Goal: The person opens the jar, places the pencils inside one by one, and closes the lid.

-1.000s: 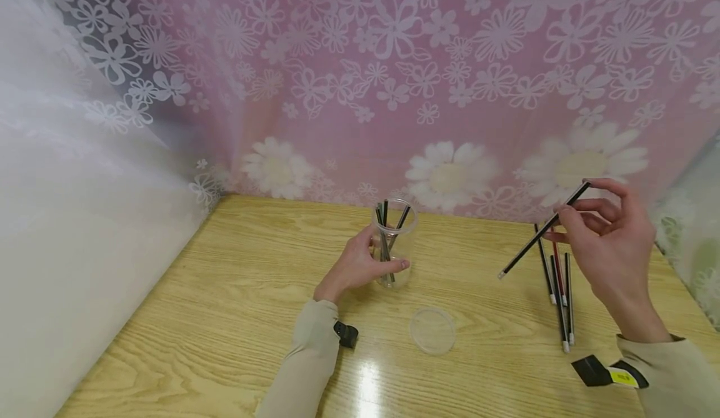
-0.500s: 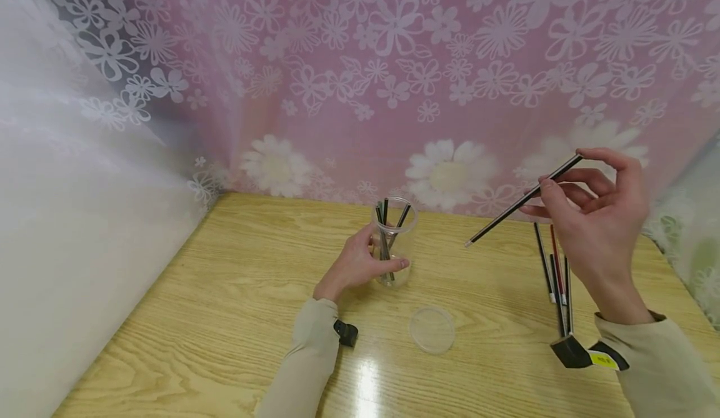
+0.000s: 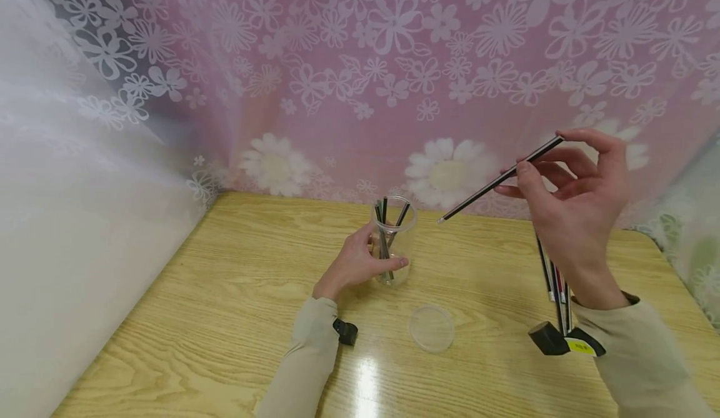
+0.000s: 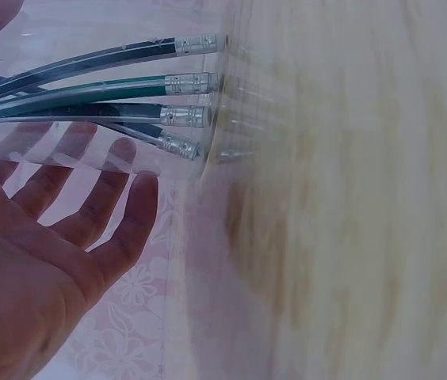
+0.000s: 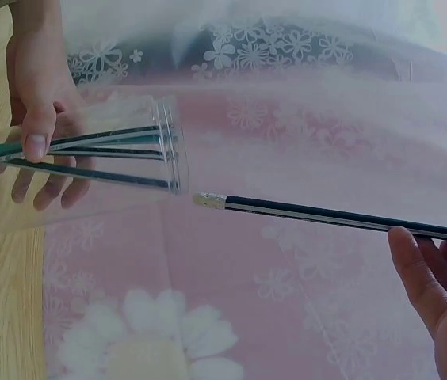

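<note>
My left hand [image 3: 357, 262] grips a clear plastic jar [image 3: 400, 243] that stands upright on the table, thumb across its front and fingers behind. Inside lean several pencils [image 4: 120, 85], dark ones and a green one, their eraser ends down at the jar's base. In my right hand [image 3: 579, 199] a black-and-silver striped pencil [image 3: 484, 192] is pinched between thumb and fingers, slanting down to the left. Its white eraser end [image 5: 210, 200] points toward the jar's open mouth, a short way off from the rim [image 5: 172, 146] in the right wrist view.
A round clear lid [image 3: 431, 328] lies flat on the wooden table [image 3: 225, 343], in front of the jar. Several more pencils [image 3: 544, 268], one of them red, lie partly hidden beneath my right wrist. A pink flowered sheet [image 3: 349, 93] hangs behind the table.
My right hand has moved left and upward with the pencil, away from the loose pencils and closer to the jar. The left hand and the jar have stayed in place.
</note>
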Motion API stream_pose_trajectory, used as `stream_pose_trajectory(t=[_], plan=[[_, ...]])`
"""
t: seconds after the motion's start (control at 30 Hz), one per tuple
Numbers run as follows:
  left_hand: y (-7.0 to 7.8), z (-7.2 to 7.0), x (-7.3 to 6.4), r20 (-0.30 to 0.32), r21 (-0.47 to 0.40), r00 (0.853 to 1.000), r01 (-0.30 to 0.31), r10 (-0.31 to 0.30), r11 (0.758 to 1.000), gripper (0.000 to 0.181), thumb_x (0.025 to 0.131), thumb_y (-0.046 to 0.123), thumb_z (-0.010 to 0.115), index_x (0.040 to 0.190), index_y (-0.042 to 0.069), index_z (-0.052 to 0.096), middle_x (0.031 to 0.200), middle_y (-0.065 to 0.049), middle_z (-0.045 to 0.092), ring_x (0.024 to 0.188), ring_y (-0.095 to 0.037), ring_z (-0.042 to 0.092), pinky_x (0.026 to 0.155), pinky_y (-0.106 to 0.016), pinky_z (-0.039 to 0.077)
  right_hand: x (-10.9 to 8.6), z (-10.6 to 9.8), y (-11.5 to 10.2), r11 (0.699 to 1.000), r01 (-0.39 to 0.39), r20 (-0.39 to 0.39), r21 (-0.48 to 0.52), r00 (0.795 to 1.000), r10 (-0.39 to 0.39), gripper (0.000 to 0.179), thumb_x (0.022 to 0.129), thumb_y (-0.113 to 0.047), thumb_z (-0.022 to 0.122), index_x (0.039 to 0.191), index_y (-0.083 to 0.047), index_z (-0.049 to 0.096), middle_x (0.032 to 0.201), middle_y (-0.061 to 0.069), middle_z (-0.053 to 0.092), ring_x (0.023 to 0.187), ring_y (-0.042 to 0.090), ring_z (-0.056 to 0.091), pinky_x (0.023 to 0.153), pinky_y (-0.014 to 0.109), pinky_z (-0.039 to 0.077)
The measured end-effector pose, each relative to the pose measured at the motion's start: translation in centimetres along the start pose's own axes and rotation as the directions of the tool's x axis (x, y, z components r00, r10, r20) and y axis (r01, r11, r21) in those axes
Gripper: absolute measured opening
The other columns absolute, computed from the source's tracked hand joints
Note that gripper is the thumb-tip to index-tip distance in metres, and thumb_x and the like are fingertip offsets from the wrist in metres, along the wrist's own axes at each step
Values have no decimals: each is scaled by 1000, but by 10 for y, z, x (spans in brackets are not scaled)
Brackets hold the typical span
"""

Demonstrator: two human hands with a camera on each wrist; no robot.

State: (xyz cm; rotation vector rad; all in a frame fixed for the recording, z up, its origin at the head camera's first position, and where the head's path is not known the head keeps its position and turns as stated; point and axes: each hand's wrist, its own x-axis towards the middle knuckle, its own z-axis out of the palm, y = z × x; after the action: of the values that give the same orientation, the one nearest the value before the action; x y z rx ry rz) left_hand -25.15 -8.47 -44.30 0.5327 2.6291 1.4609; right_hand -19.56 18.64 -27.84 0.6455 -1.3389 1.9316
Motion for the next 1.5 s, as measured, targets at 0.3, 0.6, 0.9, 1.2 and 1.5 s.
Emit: stream_pose_trajectory(t=[0.3, 0.6, 0.9, 1.2, 1.5], plan=[[-2, 0, 0, 7, 9, 1000, 0, -1, 1000, 67, 81, 57, 81, 139, 38, 54, 95, 2, 62, 76, -19, 54, 70, -36, 48, 3, 23, 4, 999, 49, 49, 5, 998, -49, 45, 83, 20, 66, 124, 9, 51, 90, 18, 65, 76, 27, 73, 68, 35, 63], [-1, -2, 1, 8, 38, 1000, 9, -9, 999, 71, 81, 57, 80, 144, 39, 51, 98, 2, 61, 92, -18, 60, 79, -39, 50, 1, 44, 15, 986, 93, 194, -138, 979, -65, 42, 85, 17, 64, 124, 10, 51, 93, 7, 68, 78, 18, 73, 70, 28, 62], [0, -1, 1, 12, 29, 1000, 9, -10, 1000, 71, 81, 57, 80, 143, 38, 51, 98, 3, 62, 86, -19, 60, 78, -38, 50, -5, 46, 33, 949, 89, 312, -301, 950, 10, 41, 87, 16, 66, 124, 15, 49, 93, -4, 67, 80, 11, 71, 70, 23, 61], [-1, -1, 0, 13, 16, 1000, 9, -10, 1000, 68, 81, 59, 80, 139, 38, 53, 97, 2, 63, 78, -18, 59, 73, -36, 50, -10, 45, 53, 876, 128, 425, -466, 900, 94, 35, 86, 12, 72, 118, 6, 59, 94, 9, 70, 84, -1, 68, 72, 14, 57], [-1, -1, 1, 11, 8, 1000, -3, 3, 1000, 68, 81, 61, 79, 138, 39, 51, 96, 3, 62, 75, -18, 58, 72, -36, 48, -12, 46, 69, 816, 112, 510, -567, 826, 241, 30, 90, 6, 71, 117, -1, 60, 102, 11, 69, 91, 18, 74, 75, 13, 56]])
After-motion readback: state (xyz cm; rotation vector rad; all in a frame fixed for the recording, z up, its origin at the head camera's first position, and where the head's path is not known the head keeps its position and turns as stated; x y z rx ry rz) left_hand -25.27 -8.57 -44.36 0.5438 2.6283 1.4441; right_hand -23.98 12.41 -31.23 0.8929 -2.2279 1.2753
